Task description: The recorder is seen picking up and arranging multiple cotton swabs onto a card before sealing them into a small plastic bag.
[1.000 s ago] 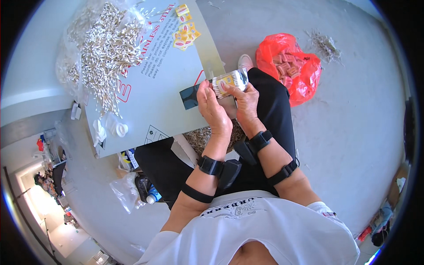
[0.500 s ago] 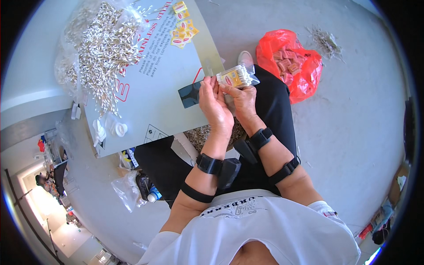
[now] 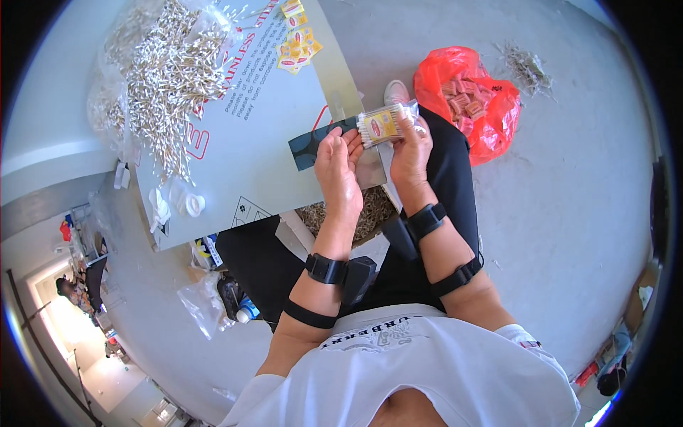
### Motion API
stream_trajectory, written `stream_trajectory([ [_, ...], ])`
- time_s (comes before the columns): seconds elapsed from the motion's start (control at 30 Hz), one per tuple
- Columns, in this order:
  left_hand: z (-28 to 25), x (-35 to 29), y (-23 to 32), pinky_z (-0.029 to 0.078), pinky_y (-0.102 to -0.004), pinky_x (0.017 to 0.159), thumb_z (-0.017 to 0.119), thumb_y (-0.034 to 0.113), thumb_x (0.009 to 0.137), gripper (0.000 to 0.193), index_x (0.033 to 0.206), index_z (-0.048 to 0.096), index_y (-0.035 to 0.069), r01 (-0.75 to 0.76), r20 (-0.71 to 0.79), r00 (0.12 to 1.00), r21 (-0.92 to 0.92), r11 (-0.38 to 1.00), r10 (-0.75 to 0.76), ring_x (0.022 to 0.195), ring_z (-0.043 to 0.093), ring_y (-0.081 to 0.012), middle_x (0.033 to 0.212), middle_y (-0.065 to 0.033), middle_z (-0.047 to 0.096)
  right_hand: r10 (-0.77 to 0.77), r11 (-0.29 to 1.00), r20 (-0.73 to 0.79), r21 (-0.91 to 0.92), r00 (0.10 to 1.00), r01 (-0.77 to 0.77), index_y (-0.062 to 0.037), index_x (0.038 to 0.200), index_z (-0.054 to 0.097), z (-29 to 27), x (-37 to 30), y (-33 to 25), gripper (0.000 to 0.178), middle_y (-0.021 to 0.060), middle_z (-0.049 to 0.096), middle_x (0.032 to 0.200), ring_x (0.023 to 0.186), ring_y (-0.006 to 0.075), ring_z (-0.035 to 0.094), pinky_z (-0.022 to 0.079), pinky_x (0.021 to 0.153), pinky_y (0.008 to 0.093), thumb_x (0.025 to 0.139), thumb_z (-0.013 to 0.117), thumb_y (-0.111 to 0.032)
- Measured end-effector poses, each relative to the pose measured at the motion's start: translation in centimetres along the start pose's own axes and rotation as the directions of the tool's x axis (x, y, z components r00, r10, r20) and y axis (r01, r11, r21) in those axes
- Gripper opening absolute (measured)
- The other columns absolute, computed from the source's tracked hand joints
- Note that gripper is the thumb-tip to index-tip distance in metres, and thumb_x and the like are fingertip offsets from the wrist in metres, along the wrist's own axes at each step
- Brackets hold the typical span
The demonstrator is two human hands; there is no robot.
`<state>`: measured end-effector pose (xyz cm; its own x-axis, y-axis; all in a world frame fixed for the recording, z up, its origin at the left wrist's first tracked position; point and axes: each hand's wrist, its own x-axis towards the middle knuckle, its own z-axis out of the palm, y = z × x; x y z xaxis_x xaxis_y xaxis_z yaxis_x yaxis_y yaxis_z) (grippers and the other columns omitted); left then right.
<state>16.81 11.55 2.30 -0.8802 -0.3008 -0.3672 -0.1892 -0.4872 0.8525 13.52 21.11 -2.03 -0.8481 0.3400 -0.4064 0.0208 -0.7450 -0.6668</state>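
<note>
Cotton swabs (image 3: 171, 78): large heap, white-tipped, partly in a clear bag (image 3: 107, 96); on the surface (image 3: 274, 171), far left of the packet (image 3: 385, 127), which serves as reference.
White ring-shaped piece (image 3: 193, 206): on the surface, left of the packet and nearer the wearer.
Surface markings, left of the packet: large red capitals, several lines of small black English print, a black outlined diamond symbol.
Labels (image 3: 299, 51): loose group, yellow and white, each bearing a red oval; lettering too small to read; beyond the packet, to its left.
Left hand (image 3: 338, 173): palm open, fingers extended together, tips at the packet's left end; contact cannot be told.
Packet: clear, filled with cotton swabs, a yellow label with red oval showing; between the hands, above the surface's edge.
Right hand (image 3: 411, 158): closed on the packet's right end, thumb on top.
Red bag (image 3: 501, 128): open, holding pink pieces (image 3: 466, 99); on the floor, right of the packet.
</note>
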Motion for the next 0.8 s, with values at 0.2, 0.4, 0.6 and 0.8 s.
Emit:
stream_trajectory([
  [0.2,-1.1,0.4,0.3,0.050,-0.0315,0.091,0.049,0.025,0.102,0.046,0.132,0.041,-0.009,0.028,0.021,0.999,-0.039,0.999,-0.027,0.103,0.061,-0.0213,0.118,-0.0203,0.058,-0.311,0.506,0.518,-0.619,0.797,0.600,-0.0014,0.132,0.051,0.2,1.5,-5.1,0.063,0.0135,0.054,0.128,0.129,0.0266,0.046,0.035,0.108,0.0414,0.071,0.068,0.001],
  [0.4,-0.8,0.3,0.2,0.050,-0.0302,0.089,0.050,0.025,0.102,0.045,0.131,0.043,-0.009,-0.006,0.029,1.000,0.009,1.000,0.005,0.100,0.062,-0.0195,0.117,-0.0182,0.060,0.185,-0.481,0.888,-0.292,0.421,0.827,-0.0035,0.120,0.057,2.0,1.6,-7.6,0.052,0.0158,0.055,0.126,0.130,0.0283,0.044,0.020,0.112,0.0585,0.069,0.063,0.003],
  [0.6,-0.7,0.1,0.4,0.050,-0.0322,0.090,0.050,0.025,0.102,0.043,0.128,0.046,-0.008,-0.082,0.049,0.996,0.114,0.990,0.077,0.101,0.063,-0.0210,0.116,-0.0193,0.062,0.303,-0.595,0.838,-0.206,0.454,0.777,-0.0064,0.088,0.061,3.1,2.5,-5.8,0.017,0.0069,0.065,0.086,0.092,0.0245,0.063,0.033,0.102,0.0552,0.072,0.064,-0.004],
  [0.8,-1.2,0.2,0.5,0.049,-0.0315,0.090,0.051,0.025,0.101,0.042,0.127,0.047,-0.008,-0.102,0.048,0.994,0.119,0.988,0.096,0.100,0.062,-0.0188,0.113,-0.0180,0.063,0.339,-0.555,0.858,-0.150,0.387,0.818,-0.0040,0.088,0.058,4.2,2.0,-5.1,0.022,0.0117,0.063,0.087,0.099,0.0295,0.059,0.037,0.096,0.0458,0.067,0.063,0.002],
])
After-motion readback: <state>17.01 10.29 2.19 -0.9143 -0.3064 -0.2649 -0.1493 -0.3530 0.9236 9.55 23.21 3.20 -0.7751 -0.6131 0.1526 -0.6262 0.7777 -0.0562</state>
